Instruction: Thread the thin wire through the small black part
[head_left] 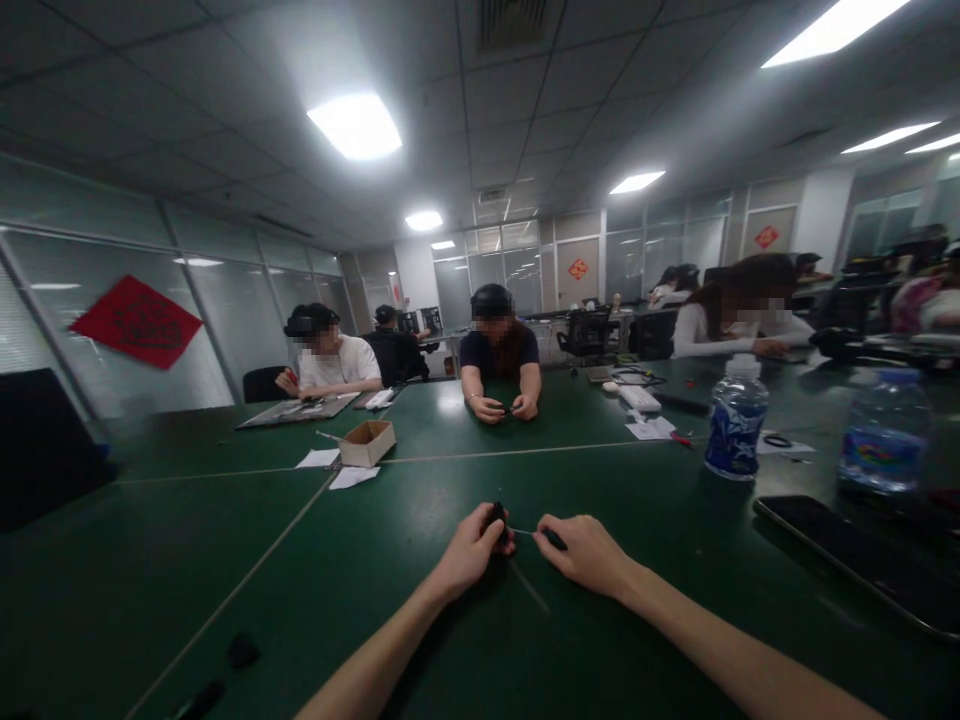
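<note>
My left hand (471,548) is curled around a small black part (496,514) held just above the green table (315,600). My right hand (586,550) pinches a thin tool with a black handle (553,539), whose fine metal tip points left toward the black part. Both hands sit close together near the table's middle, a few centimetres apart. What the black part is I cannot make out.
Small black pieces (241,651) lie at the lower left. A cardboard box (367,442) and papers sit further back. Two water bottles (736,417) and a dark phone (862,565) are at the right. Other people work at the far side of the table.
</note>
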